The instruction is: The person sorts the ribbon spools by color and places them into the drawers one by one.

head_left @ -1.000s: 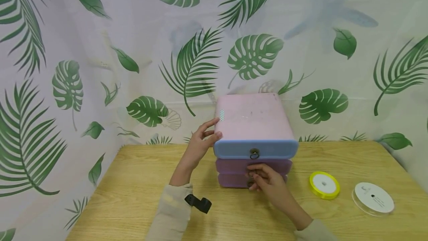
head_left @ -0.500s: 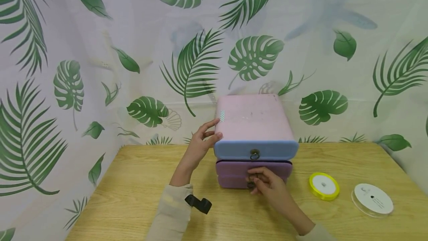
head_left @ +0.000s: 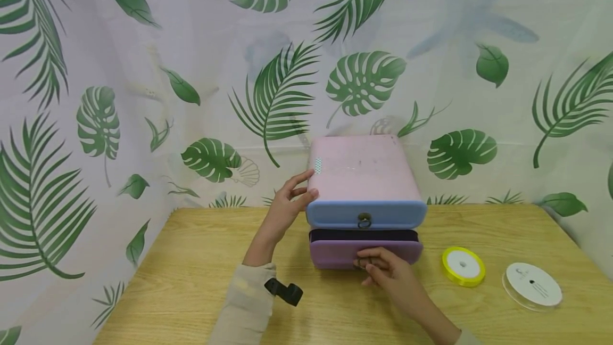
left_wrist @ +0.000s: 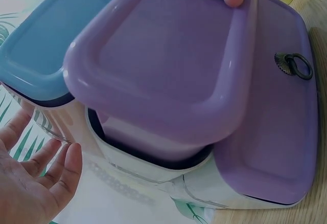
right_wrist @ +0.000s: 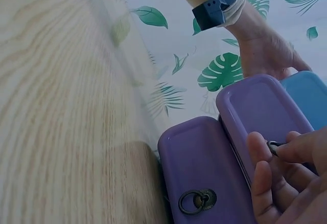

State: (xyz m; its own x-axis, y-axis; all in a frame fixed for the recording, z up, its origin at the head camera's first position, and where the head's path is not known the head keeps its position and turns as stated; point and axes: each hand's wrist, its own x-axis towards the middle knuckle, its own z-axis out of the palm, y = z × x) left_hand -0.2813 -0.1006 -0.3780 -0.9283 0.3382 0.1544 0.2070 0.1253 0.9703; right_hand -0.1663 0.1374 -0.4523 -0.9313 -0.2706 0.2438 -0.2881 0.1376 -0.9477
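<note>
Table (head_left: 191,292) under chest (head_left: 361,172), middle drawer (left_wrist: 163,60) out past chest's front, left hand (head_left: 283,206), fingers apart, at chest's left, right hand (head_left: 389,274) before chest, white spool (head_left: 532,284), yellow spool (head_left: 463,266) right of chest, and pinched in right hand, drawer ring (right_wrist: 273,146)

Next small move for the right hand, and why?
I'd probably ease the middle drawer further out: the right hand pinches its ring pull, the drawer is only partly out, and the left hand touches the cabinet at its left edge, which may help steady it.
</note>
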